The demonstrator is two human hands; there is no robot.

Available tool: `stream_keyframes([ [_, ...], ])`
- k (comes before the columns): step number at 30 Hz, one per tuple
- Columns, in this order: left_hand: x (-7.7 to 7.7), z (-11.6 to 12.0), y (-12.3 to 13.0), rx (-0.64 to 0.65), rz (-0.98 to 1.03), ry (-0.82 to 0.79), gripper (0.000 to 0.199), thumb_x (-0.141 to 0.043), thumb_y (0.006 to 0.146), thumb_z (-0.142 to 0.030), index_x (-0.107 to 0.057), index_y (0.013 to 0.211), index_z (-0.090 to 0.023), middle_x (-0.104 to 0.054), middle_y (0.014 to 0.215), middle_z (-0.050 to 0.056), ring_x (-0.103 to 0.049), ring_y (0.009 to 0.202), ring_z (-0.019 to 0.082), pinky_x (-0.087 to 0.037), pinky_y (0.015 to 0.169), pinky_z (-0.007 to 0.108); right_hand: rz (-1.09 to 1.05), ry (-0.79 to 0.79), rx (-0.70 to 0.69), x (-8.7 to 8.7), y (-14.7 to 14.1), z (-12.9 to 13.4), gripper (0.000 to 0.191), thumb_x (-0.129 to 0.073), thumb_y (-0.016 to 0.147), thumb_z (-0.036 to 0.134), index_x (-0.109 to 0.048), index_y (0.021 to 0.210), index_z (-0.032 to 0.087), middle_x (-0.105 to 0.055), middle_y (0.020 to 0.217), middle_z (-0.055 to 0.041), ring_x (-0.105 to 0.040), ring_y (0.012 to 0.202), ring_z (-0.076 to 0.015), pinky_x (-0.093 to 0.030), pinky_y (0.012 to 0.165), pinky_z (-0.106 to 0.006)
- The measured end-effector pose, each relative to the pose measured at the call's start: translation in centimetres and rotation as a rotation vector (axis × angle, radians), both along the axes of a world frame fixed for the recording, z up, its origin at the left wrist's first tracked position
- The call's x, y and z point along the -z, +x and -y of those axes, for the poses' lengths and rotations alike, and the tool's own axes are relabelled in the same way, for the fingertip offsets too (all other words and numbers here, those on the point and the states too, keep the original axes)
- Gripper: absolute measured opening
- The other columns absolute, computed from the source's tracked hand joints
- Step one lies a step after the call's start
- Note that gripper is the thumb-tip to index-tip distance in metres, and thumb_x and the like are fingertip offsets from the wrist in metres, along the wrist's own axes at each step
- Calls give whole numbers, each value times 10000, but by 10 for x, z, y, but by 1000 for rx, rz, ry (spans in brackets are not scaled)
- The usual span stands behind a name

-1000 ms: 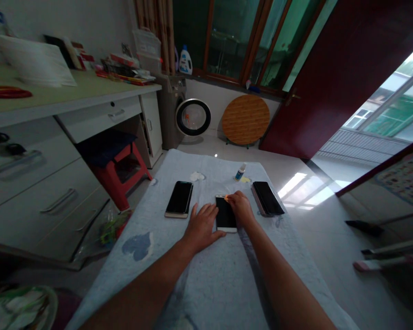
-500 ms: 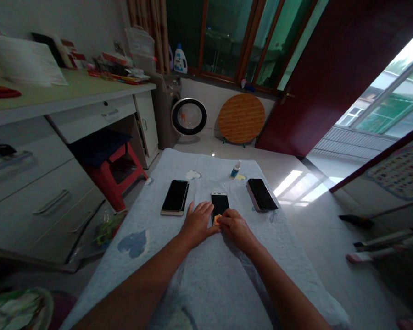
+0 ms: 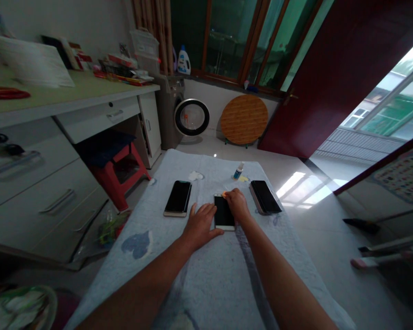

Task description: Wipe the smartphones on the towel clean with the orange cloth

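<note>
The white-framed smartphone (image 3: 224,219) lies flat, its dark screen up, on the cloth-covered counter (image 3: 209,284), between your two hands. Your left hand (image 3: 200,225) has its fingers extended along the phone's left edge, thumb set apart near the bottom corner. Your right hand (image 3: 238,204) has its fingers pinched around a small orange pad (image 3: 224,194) at the phone's top end; whether that pad is sponge or folded cloth you cannot tell from here.

Expect the phone to be light, thin and stiff, with a smooth glass face that gives little grip and could crack if knocked or pressed hard at one spot. Under a sideways push it may slide on the cloth, so brace it by the long edges and the bottom corner, off the glass. To lift it, take both long sides near the middle. The pad should be soft and nearly weightless; hold it by its upper part, leaving its underside flat to the screen.

A darker smartphone (image 3: 179,197) lies to your left, another black phone (image 3: 265,197) to your right, and a small spray bottle (image 3: 238,171) stands upright beyond your right hand.
</note>
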State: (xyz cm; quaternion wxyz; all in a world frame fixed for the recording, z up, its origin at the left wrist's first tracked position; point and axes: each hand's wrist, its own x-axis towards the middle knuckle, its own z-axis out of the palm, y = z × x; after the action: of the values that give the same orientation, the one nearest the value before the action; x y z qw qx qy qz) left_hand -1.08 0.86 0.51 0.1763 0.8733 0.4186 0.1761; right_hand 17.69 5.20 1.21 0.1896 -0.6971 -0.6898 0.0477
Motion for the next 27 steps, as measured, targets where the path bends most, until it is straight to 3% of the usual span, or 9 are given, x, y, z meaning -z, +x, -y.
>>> stream_keyframes([
  [3,1,0,0,-7,10,-2,678,-654,803,-528,-453,1361,-199,-479,1438,146,-386,1355,315,-106,1142,595,-55,7,40,2,2,20,255,-484,933,170,-727,1009,164,-619,909,-75,-578,831,-150,-406,800,-228],
  [10,4,1,0,-12,19,22,693,-640,802,-564,-451,1363,-204,-485,1433,144,-388,1356,312,-110,1149,579,-129,-15,-121,-5,0,102,215,-502,929,207,-715,945,189,-580,837,-39,-571,781,-141,-413,711,-211],
  [13,5,1,0,-16,21,30,690,-636,808,-557,-448,1363,-193,-487,1432,144,-383,1359,309,-105,1151,577,-162,-38,-82,-7,-2,122,199,-521,919,219,-715,960,206,-612,842,-40,-593,769,-142,-421,716,-215],
  [17,5,1,1,-18,12,32,689,-645,806,-545,-451,1359,-184,-482,1435,148,-382,1360,309,-115,1149,577,-129,-32,62,-8,-8,120,181,-551,887,187,-727,927,197,-669,833,-55,-624,780,-158,-421,734,-226],
  [27,7,-2,1,5,14,20,688,-648,794,-543,-462,1349,-181,-486,1430,151,-384,1356,313,-123,1147,567,-100,-84,233,-14,-13,70,236,-516,895,196,-728,989,156,-732,971,-95,-658,920,-182,-407,799,-233],
])
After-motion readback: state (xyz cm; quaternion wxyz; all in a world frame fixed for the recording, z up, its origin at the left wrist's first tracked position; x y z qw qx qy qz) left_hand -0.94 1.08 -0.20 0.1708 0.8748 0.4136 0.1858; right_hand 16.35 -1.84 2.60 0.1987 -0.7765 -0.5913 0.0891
